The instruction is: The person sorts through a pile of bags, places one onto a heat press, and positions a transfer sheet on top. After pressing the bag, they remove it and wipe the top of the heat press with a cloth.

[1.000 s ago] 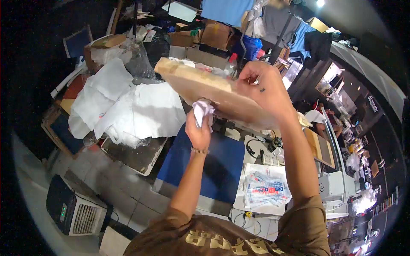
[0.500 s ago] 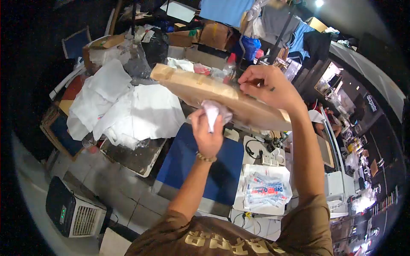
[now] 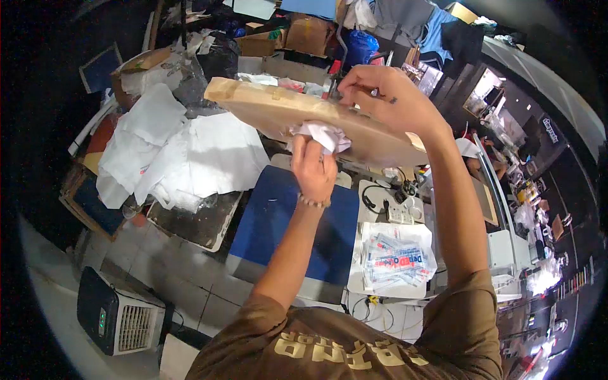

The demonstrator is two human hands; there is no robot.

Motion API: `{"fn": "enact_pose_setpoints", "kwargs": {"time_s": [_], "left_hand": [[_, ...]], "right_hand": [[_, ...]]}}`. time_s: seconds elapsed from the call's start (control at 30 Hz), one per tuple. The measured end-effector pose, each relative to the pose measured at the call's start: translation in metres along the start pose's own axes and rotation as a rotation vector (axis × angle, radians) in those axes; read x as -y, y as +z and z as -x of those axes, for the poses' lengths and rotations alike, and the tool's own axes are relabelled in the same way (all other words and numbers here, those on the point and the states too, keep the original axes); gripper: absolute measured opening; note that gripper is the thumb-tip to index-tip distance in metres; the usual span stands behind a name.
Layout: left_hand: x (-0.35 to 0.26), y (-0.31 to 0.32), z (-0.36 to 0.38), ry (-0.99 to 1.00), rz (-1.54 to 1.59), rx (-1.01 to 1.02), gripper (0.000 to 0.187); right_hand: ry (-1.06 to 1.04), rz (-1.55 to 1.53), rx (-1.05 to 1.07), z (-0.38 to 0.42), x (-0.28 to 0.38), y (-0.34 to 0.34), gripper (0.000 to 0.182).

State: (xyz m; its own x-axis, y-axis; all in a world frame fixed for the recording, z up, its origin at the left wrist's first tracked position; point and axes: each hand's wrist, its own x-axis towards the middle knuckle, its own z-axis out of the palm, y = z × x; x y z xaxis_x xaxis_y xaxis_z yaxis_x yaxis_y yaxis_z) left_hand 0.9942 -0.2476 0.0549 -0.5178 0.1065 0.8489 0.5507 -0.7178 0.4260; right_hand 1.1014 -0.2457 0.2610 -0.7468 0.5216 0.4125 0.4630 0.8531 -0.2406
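A taped, tan framed screen is tilted up in front of me, with its broad face towards me. My left hand has its fingers closed round a crumpled white cloth, pressed against the screen's face. At the top edge of the screen, on the right, is my right hand, its fingers bent and drawn together; what they hold, if anything, is hidden. Below the screen lies a blue flat board.
White sheets are heaped on a stand at the left. Printed plastic pieces lie on a white board at the right, below a power strip and cables. An air cooler stands at the lower left.
My left hand and the cloth have moved up and slightly right against the screen. My right hand and the screen appear higher and a little further left in view.
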Motion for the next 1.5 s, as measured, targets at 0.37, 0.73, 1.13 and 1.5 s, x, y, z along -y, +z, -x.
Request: {"fn": "enact_pose_setpoints", "kwargs": {"time_s": [0.37,0.73,1.13,1.5], "left_hand": [[-0.014,-0.002,-0.002,0.014,0.08,-0.037,0.016],[0.018,-0.013,-0.02,-0.076,-0.056,-0.205,0.015],[0.021,-0.029,-0.025,-0.058,-0.084,-0.255,0.018],[0.063,-0.05,0.001,-0.447,0.029,-0.198,0.018]], "right_hand": [[-0.013,0.024,-0.02,0.007,0.0,0.003,0.019],[-0.022,-0.015,-0.037,0.009,-0.001,0.005,0.016],[-0.05,0.072,-0.088,0.007,-0.001,0.009,0.015],[-0.044,0.188,-0.117,0.013,0.006,0.011,0.014]]}}
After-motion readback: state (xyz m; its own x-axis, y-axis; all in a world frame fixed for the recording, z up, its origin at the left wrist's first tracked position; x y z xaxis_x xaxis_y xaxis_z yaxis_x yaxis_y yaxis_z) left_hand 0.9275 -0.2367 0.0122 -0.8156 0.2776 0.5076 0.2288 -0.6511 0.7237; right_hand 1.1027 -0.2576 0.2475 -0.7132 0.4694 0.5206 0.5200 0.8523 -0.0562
